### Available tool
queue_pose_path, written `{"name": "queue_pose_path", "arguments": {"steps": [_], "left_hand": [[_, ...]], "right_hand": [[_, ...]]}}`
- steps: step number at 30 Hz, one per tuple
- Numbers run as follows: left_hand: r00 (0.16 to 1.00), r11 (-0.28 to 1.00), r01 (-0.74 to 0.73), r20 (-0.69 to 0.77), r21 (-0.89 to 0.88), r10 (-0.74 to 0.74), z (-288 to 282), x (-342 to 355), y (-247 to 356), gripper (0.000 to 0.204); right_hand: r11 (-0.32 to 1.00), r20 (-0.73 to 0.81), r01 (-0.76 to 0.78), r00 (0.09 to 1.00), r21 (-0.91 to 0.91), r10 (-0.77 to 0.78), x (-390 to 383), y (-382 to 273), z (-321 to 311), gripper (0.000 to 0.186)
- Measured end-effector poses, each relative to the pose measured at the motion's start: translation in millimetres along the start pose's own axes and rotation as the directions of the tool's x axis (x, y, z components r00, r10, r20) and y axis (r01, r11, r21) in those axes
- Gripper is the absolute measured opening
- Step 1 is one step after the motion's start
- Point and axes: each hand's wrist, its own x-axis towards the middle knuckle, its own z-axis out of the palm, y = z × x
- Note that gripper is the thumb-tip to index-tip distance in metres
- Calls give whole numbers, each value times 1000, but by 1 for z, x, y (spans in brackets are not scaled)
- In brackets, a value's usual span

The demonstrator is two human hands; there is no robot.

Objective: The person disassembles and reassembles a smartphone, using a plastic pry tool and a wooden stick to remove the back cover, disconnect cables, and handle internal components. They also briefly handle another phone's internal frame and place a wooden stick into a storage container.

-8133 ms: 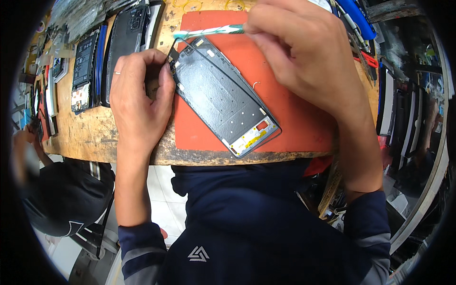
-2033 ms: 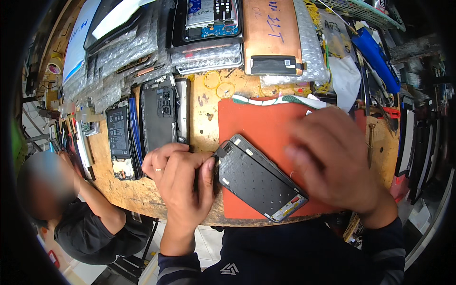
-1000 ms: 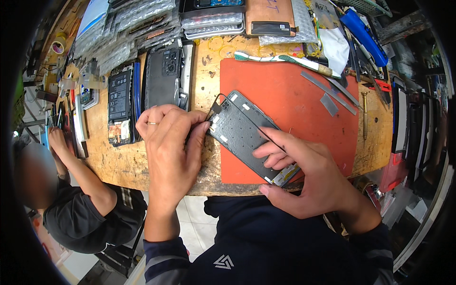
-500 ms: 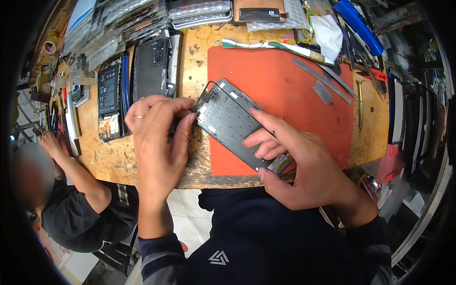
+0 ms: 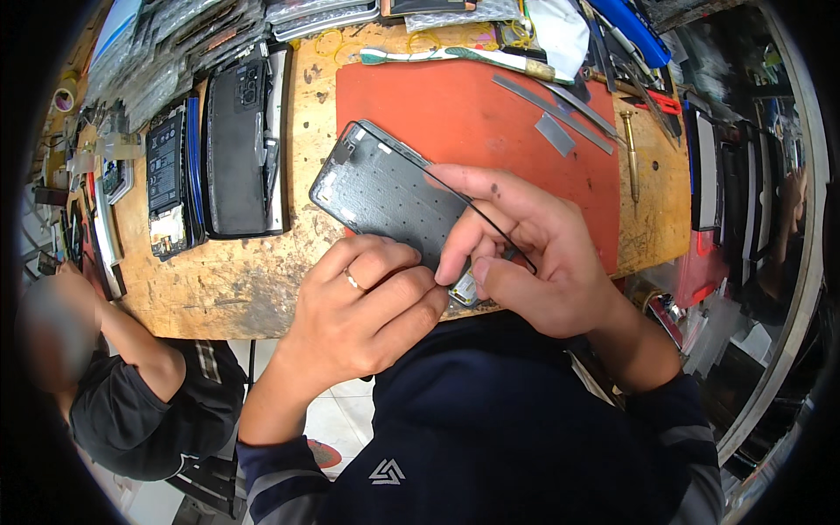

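A dark phone frame (image 5: pixel 376 179), with rows of small holes, lies tilted over the front left of an orange mat (image 5: pixel 560 201) and onto bare wood. My left hand (image 5: pixel 367 311), a ring on one finger, is closed at the frame's lower edge, fingertips partly hidden. My right hand (image 5: pixel 534 262) is curled over the frame's lower right end, its fingers bent onto it and touching my left fingertips. A thin black strip (image 5: pixel 490 223) runs along the frame's upper right side and crosses my right fingers.
A white-green toothbrush (image 5: pixel 451 59), grey flat strips (image 5: pixel 551 114) and a brass screwdriver (image 5: pixel 631 153) lie beyond my hands. Opened phones (image 5: pixel 236 153) stand left, bubble-wrapped stacks (image 5: pixel 175 48) behind. A co-worker (image 5: pixel 131 385) sits at left; tools (image 5: pixel 661 103) crowd the back right.
My left hand has moved from the frame's upper left corner down to its lower edge; my right fingers have curled further. The toothbrush my right hand held earlier lies at the back.
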Motion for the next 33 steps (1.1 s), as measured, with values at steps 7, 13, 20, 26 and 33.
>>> {"name": "queue_pose_path", "arguments": {"steps": [7, 13, 20, 26, 33], "left_hand": [[991, 986, -50, 131, 161, 29, -4, 10, -1, 10], [993, 991, -111, 35, 72, 108, 1, 10, -1, 13], [993, 992, -109, 51, 61, 106, 4, 6, 4, 13], [991, 992, -115, 74, 49, 111, 6, 7, 1, 14], [980, 977, -194, 65, 89, 189, 6, 5, -3, 15]], "right_hand": [[992, -26, 63, 997, -112, -66, -1, 5, 2, 74], [992, -94, 46, 994, -119, -57, -4, -2, 4, 69], [888, -163, -47, 986, -457, -32, -27, -21, 11, 65], [934, -204, -41, 978, -355, -34, -35, -1, 16, 68], [944, -196, -44, 980, -327, -22, -34, 4, 12, 68]]}}
